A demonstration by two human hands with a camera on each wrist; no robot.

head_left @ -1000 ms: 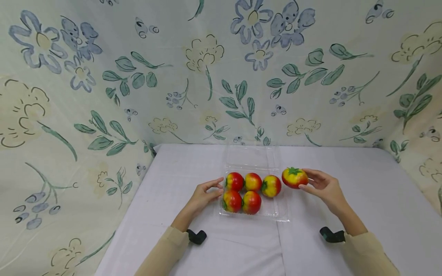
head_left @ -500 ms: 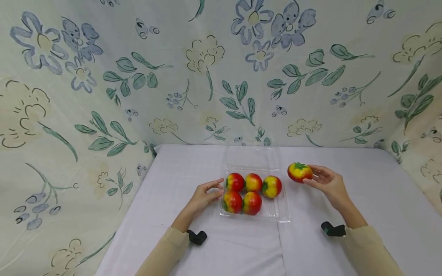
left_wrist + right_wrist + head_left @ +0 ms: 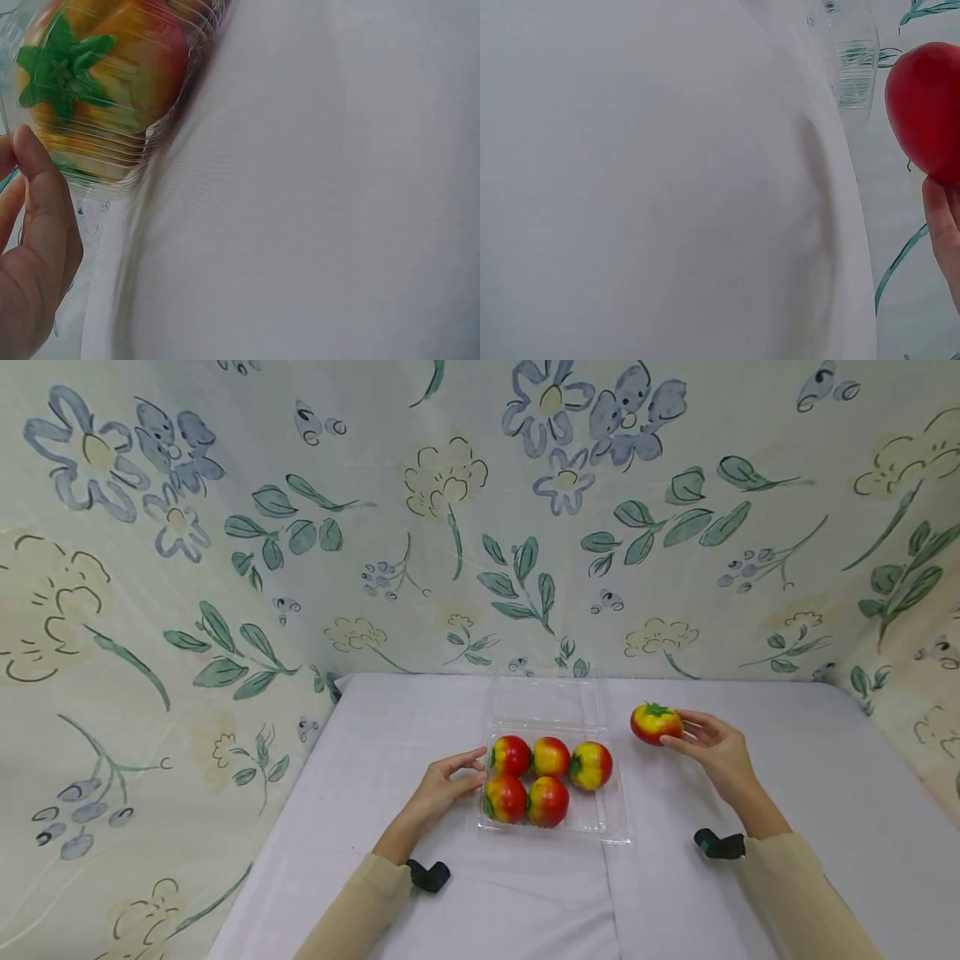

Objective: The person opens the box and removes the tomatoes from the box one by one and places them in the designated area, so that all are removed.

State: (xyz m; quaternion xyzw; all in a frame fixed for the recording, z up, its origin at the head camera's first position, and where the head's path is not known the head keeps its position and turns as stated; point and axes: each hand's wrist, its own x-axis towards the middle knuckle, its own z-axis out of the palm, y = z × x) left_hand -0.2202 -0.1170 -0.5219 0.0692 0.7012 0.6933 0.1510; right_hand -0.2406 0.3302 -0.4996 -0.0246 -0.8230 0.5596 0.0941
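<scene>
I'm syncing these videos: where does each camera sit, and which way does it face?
Head: on the person's head, facing forward and down at the clear container and white cloth; left hand, right hand and sleeves show.
Left wrist: on that wrist, facing the container's side and cloth; left hand shows at left.
Right wrist: on that wrist, facing mostly cloth; right hand shows, cut off at right.
Shared: head and right wrist both show the held fruit.

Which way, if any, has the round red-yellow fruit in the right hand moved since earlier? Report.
Yes: in the head view, the fruit has shifted rightward and up the picture, away from the clear plastic box.
</scene>
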